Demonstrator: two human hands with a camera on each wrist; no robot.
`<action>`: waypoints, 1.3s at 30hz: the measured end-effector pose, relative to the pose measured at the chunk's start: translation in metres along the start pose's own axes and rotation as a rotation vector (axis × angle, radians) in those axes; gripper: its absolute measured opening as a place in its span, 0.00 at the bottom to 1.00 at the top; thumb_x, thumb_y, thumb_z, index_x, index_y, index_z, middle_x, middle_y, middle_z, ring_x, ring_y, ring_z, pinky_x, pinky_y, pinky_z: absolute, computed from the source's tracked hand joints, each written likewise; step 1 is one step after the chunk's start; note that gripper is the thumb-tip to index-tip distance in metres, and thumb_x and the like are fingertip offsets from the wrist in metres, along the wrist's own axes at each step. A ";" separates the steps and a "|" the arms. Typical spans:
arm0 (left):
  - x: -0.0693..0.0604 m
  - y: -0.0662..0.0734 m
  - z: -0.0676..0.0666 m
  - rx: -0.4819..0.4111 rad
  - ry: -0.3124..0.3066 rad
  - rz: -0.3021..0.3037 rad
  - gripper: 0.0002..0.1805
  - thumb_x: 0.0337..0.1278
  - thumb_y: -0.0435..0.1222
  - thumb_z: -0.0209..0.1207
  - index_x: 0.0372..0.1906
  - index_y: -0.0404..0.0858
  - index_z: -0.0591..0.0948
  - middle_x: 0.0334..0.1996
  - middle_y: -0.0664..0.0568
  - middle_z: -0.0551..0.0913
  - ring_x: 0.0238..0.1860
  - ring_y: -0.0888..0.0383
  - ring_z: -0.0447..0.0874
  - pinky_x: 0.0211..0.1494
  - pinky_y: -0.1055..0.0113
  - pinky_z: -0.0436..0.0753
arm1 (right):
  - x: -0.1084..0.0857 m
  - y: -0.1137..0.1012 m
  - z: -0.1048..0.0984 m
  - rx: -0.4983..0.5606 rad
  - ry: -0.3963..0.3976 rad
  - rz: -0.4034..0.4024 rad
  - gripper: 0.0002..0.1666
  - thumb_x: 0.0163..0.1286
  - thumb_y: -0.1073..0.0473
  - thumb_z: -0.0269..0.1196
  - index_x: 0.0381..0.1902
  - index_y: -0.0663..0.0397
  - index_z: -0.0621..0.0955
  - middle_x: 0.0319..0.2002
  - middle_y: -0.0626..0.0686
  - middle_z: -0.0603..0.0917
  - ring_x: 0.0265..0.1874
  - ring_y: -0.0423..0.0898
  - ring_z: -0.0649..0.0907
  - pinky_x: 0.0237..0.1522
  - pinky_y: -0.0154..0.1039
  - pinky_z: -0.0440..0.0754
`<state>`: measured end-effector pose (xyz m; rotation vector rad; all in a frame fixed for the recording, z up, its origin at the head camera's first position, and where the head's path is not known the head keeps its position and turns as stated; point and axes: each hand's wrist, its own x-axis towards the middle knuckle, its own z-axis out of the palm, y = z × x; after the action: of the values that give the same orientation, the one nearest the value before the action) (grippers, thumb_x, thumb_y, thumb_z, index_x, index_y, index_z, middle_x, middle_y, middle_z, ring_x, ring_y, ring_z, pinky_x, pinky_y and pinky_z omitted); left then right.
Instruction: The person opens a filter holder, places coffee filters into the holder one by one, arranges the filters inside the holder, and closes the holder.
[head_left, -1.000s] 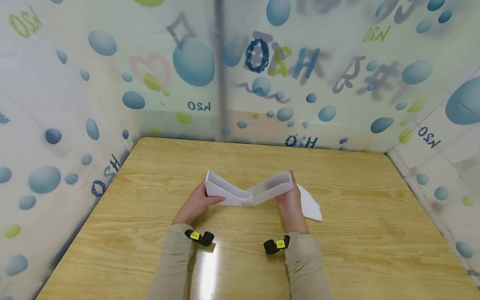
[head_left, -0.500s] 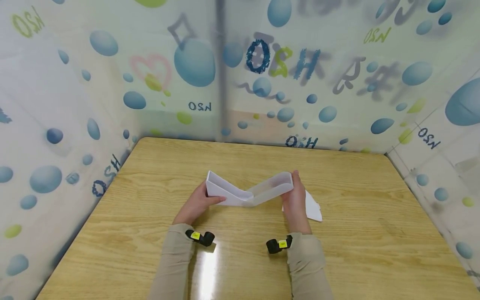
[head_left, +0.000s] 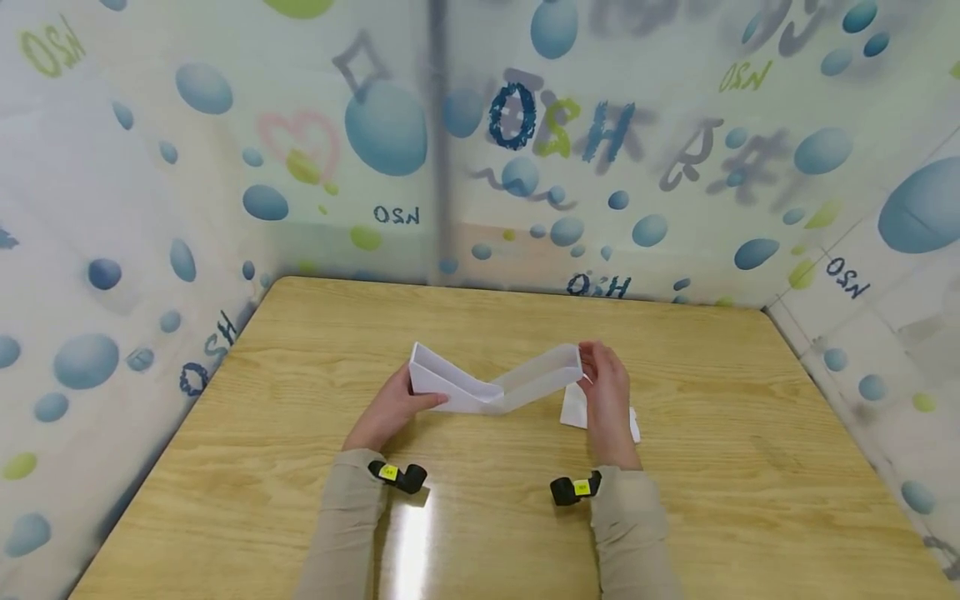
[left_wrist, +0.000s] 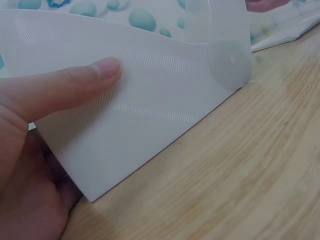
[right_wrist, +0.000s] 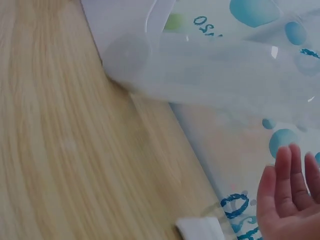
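Observation:
A V-shaped plastic holder (head_left: 459, 398) has a white opaque half and a translucent half (head_left: 542, 385), joined at a rounded pivot at the bottom. My left hand (head_left: 390, 408) grips the white end, thumb lying along its ribbed side (left_wrist: 145, 125) and fingers behind. At the translucent half's far end is my right hand (head_left: 611, 400). In the right wrist view its fingers (right_wrist: 283, 180) are loosely extended and hold nothing; whether a fingertip touches the translucent half I cannot tell. Under and behind that hand, a flat white piece (head_left: 573, 408) lies on the table, partly hidden.
The wooden table (head_left: 712, 467) reaches back to a patterned fabric wall (head_left: 360, 183), with more fabric at both sides. Black wrist cameras sit on both sleeves (head_left: 633, 517). Light glares off the table between the forearms.
My right hand has slid to the right, off the underside of the translucent half to beyond its end. More of the flat white piece's left side shows. The left hand and the holder stay nearly still.

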<state>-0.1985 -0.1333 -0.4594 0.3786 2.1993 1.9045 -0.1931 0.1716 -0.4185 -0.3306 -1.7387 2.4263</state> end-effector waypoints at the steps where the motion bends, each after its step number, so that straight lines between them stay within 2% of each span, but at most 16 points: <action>1: 0.000 0.000 0.000 0.005 0.001 -0.003 0.27 0.43 0.43 0.66 0.49 0.43 0.70 0.44 0.48 0.77 0.45 0.53 0.75 0.47 0.60 0.72 | 0.000 0.000 -0.002 -0.052 0.003 0.004 0.24 0.66 0.44 0.51 0.48 0.58 0.72 0.43 0.52 0.75 0.42 0.45 0.75 0.45 0.36 0.73; 6: 0.000 -0.001 -0.001 0.020 0.012 -0.003 0.26 0.42 0.44 0.67 0.48 0.43 0.70 0.43 0.49 0.77 0.45 0.54 0.75 0.47 0.60 0.72 | 0.001 -0.002 -0.011 -0.279 -0.012 0.035 0.19 0.67 0.51 0.53 0.49 0.57 0.72 0.42 0.51 0.76 0.39 0.44 0.76 0.49 0.43 0.71; 11: 0.002 -0.001 -0.002 0.005 0.008 0.008 0.26 0.43 0.41 0.66 0.49 0.42 0.70 0.44 0.47 0.77 0.45 0.52 0.75 0.46 0.60 0.73 | 0.004 -0.002 -0.017 -0.434 -0.045 0.018 0.20 0.65 0.51 0.55 0.51 0.56 0.72 0.43 0.53 0.76 0.39 0.44 0.75 0.49 0.47 0.70; 15: 0.002 -0.001 -0.002 0.002 0.009 0.016 0.26 0.43 0.40 0.67 0.49 0.41 0.70 0.43 0.46 0.77 0.45 0.52 0.75 0.46 0.60 0.73 | 0.005 -0.005 -0.023 -0.589 -0.065 -0.007 0.22 0.65 0.49 0.55 0.52 0.55 0.72 0.46 0.54 0.76 0.42 0.47 0.74 0.45 0.44 0.71; 20: 0.002 -0.002 -0.002 0.002 0.004 0.019 0.26 0.42 0.42 0.67 0.49 0.43 0.70 0.44 0.48 0.77 0.45 0.53 0.75 0.46 0.60 0.73 | 0.007 -0.007 -0.039 -0.760 -0.032 0.012 0.24 0.64 0.46 0.56 0.54 0.51 0.72 0.47 0.52 0.75 0.43 0.46 0.74 0.33 0.43 0.74; 23: 0.002 -0.003 -0.002 0.002 -0.002 0.017 0.26 0.42 0.43 0.66 0.49 0.44 0.70 0.44 0.48 0.77 0.45 0.53 0.75 0.47 0.59 0.73 | 0.007 -0.009 -0.048 -0.832 -0.026 0.018 0.24 0.64 0.47 0.56 0.55 0.52 0.71 0.48 0.54 0.75 0.45 0.49 0.74 0.35 0.45 0.73; 27: 0.002 -0.003 -0.001 -0.002 -0.002 0.018 0.26 0.42 0.43 0.66 0.49 0.44 0.70 0.44 0.48 0.77 0.45 0.53 0.75 0.47 0.59 0.72 | 0.006 -0.013 -0.058 -0.934 -0.037 0.028 0.24 0.65 0.50 0.55 0.56 0.55 0.70 0.49 0.58 0.73 0.47 0.53 0.71 0.44 0.44 0.69; 34: 0.001 -0.004 0.000 -0.020 0.003 0.007 0.26 0.43 0.42 0.66 0.50 0.44 0.70 0.44 0.48 0.77 0.45 0.53 0.75 0.47 0.59 0.73 | 0.003 -0.018 -0.069 -1.056 -0.043 0.049 0.27 0.64 0.50 0.57 0.56 0.59 0.69 0.50 0.60 0.72 0.46 0.55 0.72 0.44 0.48 0.70; 39: 0.001 -0.004 0.001 -0.021 0.002 0.007 0.26 0.43 0.42 0.66 0.50 0.44 0.70 0.44 0.48 0.77 0.45 0.53 0.75 0.47 0.59 0.73 | 0.004 -0.018 -0.080 -1.113 -0.035 0.101 0.28 0.63 0.48 0.58 0.55 0.59 0.69 0.49 0.60 0.71 0.44 0.55 0.71 0.43 0.47 0.70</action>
<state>-0.1992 -0.1329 -0.4631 0.3815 2.1804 1.9313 -0.1766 0.2515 -0.4262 -0.4672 -2.9519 1.2431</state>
